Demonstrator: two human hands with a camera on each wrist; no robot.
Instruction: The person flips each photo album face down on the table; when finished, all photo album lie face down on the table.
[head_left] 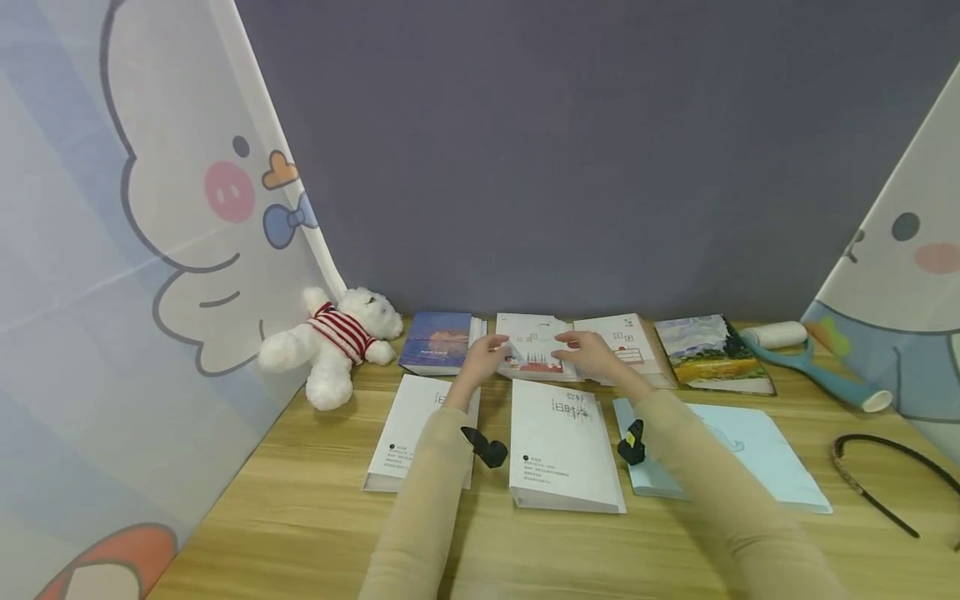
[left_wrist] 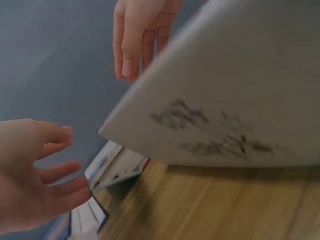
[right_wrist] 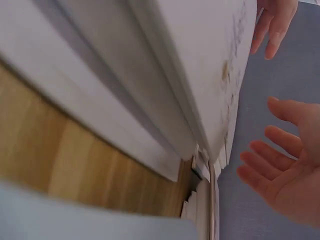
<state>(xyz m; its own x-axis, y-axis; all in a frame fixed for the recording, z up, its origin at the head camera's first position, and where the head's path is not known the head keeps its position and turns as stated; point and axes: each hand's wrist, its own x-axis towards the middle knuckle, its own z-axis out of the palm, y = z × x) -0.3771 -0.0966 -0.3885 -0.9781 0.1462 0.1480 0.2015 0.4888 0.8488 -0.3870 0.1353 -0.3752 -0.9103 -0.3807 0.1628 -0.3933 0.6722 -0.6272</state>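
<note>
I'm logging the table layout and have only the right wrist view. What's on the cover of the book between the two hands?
Observer: The white book, between the left hand and right hand, has a red print low on its cover.
Operator: Is there anything besides books on the table's left?
Observer: Yes, a toy bear, left of the blue book.
Operator: And at the far right?
Observer: A dark headband, right of the pale blue book.
</note>
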